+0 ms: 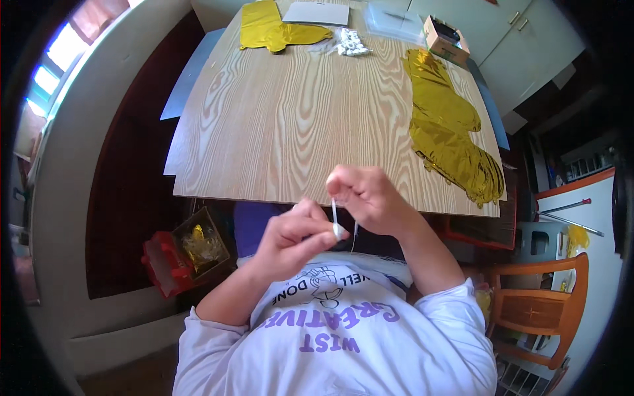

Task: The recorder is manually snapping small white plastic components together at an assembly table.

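At the table's (297,132) near edge, ribbon (334,211) runs straight between two pinches

Just in front of the wearer's waist, here's the left hand (287,239), thumb and forefinger pinching a small white wad (338,231) right at their tips! Up from it goes the ribbon, short and straight, and its top end sits at the fingertips of the right hand (364,197), higher up, fingers curled in on it. A thin strand (356,229) dangles below that hand. Out across the tabletop, well apart from both grips: a white heap (352,42) at the far side, gold foil (456,162) down the right.
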Tool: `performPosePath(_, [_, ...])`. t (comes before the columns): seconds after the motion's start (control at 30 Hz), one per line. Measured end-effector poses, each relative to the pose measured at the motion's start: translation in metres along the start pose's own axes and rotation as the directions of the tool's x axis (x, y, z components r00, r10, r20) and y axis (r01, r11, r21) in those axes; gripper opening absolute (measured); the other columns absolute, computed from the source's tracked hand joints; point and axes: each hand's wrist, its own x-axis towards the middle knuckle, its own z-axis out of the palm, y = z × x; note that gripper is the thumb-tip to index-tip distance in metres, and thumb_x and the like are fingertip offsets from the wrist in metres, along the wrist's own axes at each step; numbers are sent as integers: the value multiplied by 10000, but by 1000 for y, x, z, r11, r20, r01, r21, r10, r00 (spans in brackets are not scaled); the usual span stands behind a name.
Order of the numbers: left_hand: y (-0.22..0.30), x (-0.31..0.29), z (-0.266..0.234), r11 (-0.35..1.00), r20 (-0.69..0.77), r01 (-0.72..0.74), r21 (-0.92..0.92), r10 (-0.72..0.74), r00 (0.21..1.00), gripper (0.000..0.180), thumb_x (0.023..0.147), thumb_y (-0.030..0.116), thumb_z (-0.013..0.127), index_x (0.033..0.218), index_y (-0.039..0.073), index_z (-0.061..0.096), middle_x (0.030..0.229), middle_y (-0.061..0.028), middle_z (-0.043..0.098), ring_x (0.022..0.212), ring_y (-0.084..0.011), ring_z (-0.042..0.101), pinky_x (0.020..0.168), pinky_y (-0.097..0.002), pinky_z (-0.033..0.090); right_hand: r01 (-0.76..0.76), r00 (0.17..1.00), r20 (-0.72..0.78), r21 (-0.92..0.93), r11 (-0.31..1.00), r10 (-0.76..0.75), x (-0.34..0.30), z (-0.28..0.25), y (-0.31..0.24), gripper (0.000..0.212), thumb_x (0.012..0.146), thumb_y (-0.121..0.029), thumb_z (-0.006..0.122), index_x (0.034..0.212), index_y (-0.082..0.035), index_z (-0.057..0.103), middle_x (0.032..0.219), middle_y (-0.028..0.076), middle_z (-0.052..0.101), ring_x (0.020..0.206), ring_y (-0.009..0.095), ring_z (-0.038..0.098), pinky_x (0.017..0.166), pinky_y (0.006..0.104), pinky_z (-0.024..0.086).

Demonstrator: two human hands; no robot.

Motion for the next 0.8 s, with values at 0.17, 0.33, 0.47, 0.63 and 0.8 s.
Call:
performPosePath(0.17, [-7, 10, -15, 998, -290, 58, -13, -59, 955, 130, 875, 83, 665, 967, 12, 722, 806, -14, 545, 736, -90, 474, 691, -233, 383, 176, 971, 165, -15, 984, -171, -24, 22, 0, 222, 939, -205, 563, 818, -20, 569, 697, 144, 585, 627, 285, 613, 570, 355, 478])
performPosePath(0.33, [-5, 0, 0, 929, -106, 37, -368, -81, 991, 127, 904, 98, 630, 944, 9, 712, 847, -6, 531, 792, -89, 482, 743, -250, 383, 76, 997, 25, 4, 997, -76, -9, 5, 7, 228, 941, -210, 565, 805, -27, 559, 672, 145, 560, 599, 280, 595, 561, 367, 463])
performPosePath(0.47, [-13, 12, -9, 961, -315, 40, -272, -128, 941, 141, 925, 77, 604, 980, -6, 705, 875, -3, 530, 811, -77, 485, 732, -217, 383, 198, 972, 133, -13, 980, -195, -26, 21, 6, 202, 941, -175, 568, 793, -37, 561, 670, 115, 553, 630, 217, 584, 596, 339, 455])
performPosePath(0.63, [1, 2, 4, 913, -45, 165, -373, -195, 980, 148, 915, 76, 617, 976, -30, 700, 874, -12, 529, 811, -83, 493, 732, -207, 392, 120, 993, -10, -19, 993, -120, -8, 2, 6, 227, 942, -196, 576, 783, -36, 552, 647, 98, 547, 584, 200, 574, 536, 304, 438])
performPosePath(0.8, [-16, 14, -11, 943, -343, 51, -328, -170, 924, 159, 918, 84, 615, 1004, -21, 699, 866, -7, 525, 809, -82, 477, 751, -215, 377, 238, 959, 173, -64, 969, -224, -24, 31, 3, 200, 892, -204, 613, 801, -35, 558, 698, 152, 577, 644, 324, 617, 575, 393, 486])
